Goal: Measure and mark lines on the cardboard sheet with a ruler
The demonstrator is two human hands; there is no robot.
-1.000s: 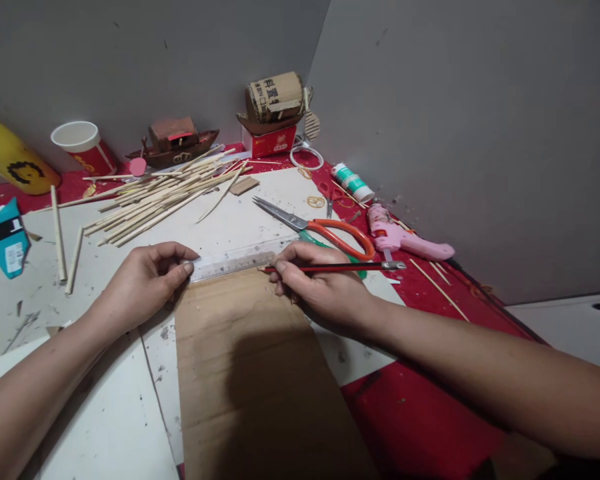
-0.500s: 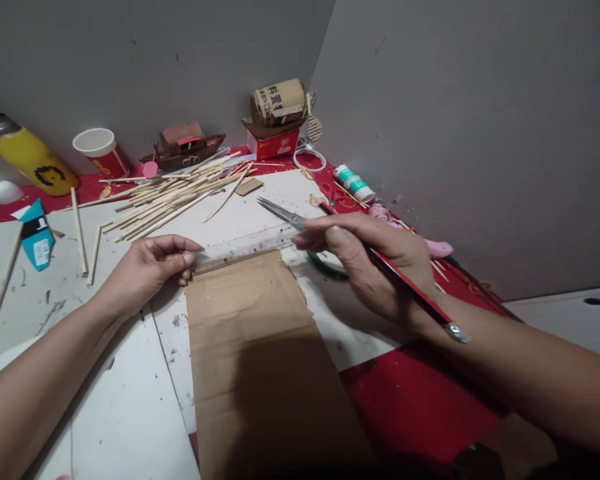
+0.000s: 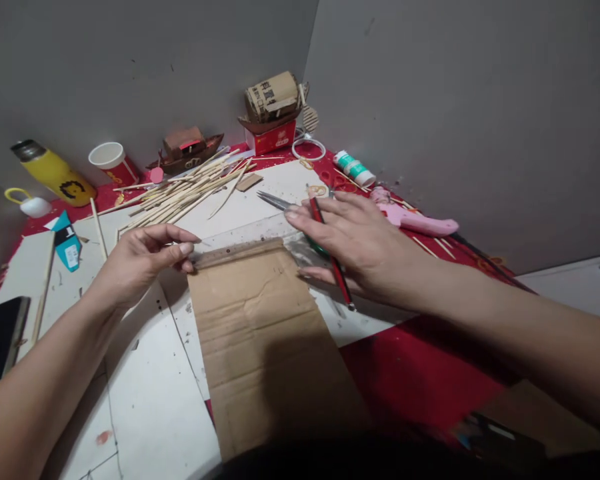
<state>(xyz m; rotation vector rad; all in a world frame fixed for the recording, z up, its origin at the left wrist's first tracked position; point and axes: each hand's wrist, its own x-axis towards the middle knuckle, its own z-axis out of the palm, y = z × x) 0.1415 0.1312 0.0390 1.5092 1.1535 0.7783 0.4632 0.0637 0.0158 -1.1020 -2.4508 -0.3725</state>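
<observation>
My left hand (image 3: pixel 147 260) pinches the left end of a clear plastic ruler (image 3: pixel 243 240). The ruler lies across the far edge of a brown cardboard piece (image 3: pixel 260 307), which has creases running across it. Over the ruler's right end is my right hand (image 3: pixel 363 243), palm down. A red and black pencil (image 3: pixel 339 277) is tucked between its fingers, slanting toward me. The thumb touches or nearly touches the ruler. Just beyond, the pointed blades of scissors (image 3: pixel 274 201) stick out to the left; their handles are mostly hidden behind my right hand.
Thin wooden sticks (image 3: pixel 180 193) are heaped beyond my left hand. Along the back stand a yellow bottle (image 3: pixel 55 175), a paper cup (image 3: pixel 115 163), a brown model boat (image 3: pixel 187 150) and a red box (image 3: pixel 273 138). A pink glue gun (image 3: pixel 417 220) lies at right, near a white-green bottle (image 3: pixel 355 169).
My right hand has turned palm down and come to the ruler's right end, the pencil now steeper between its fingers. My left hand keeps its pinch. The view has shifted slightly.
</observation>
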